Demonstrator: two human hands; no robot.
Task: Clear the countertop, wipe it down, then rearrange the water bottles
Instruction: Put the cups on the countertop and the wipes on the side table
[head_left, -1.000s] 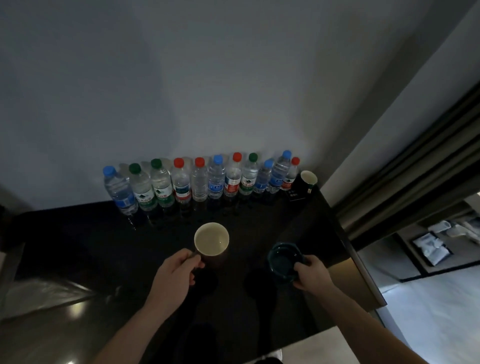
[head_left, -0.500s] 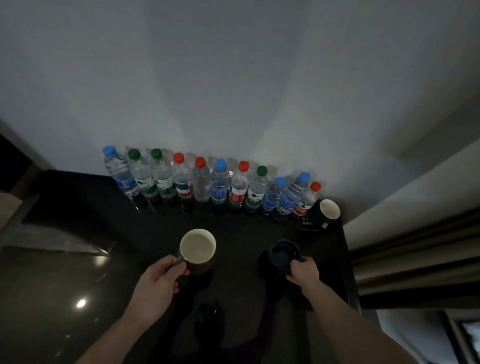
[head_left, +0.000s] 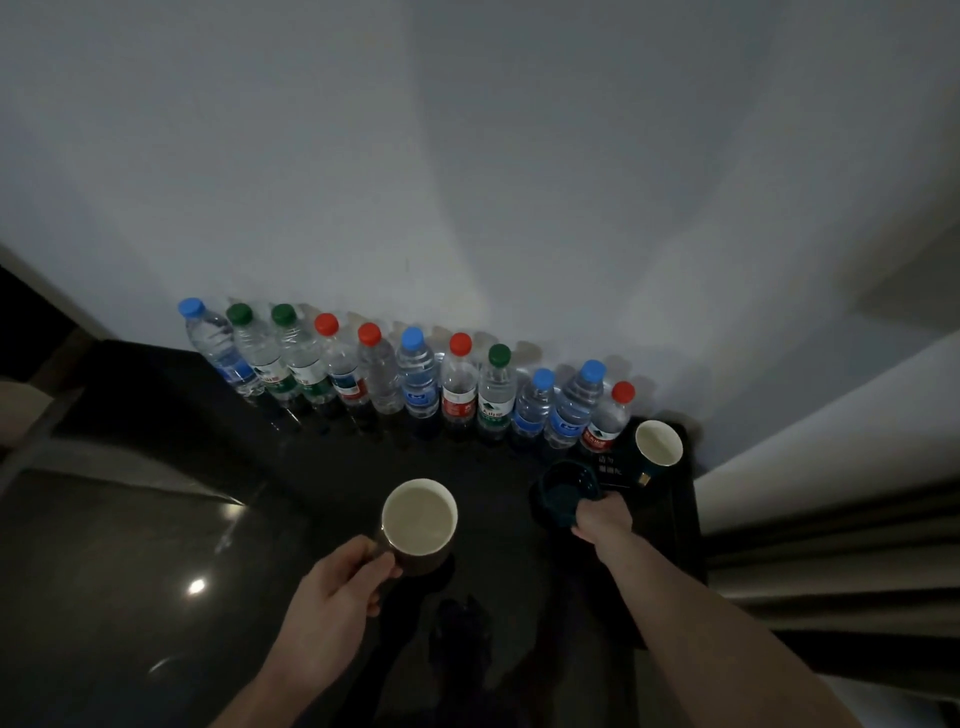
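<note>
In the head view, the left hand (head_left: 332, 605) grips the handle of a brown cup (head_left: 420, 525) with a pale inside. The cup is near the middle of the dark shiny table (head_left: 130, 545); I cannot tell if it rests on the table or is just above it. The right hand (head_left: 602, 519) grips a dark green cup (head_left: 563, 493) at its near side, further right, near the right edge of the table. Just behind this cup lies a small black card (head_left: 621, 470) with pale writing, and beside it in the far right corner is a 3rd cup (head_left: 658, 442), tilted, with its pale inside toward the camera.

The water bottles (head_left: 415, 379) stand upright in 1 row along the white wall (head_left: 467, 156), close together: 11 bottles, with blue, green and red caps. At the right side hangs a curtain (head_left: 831, 561).
</note>
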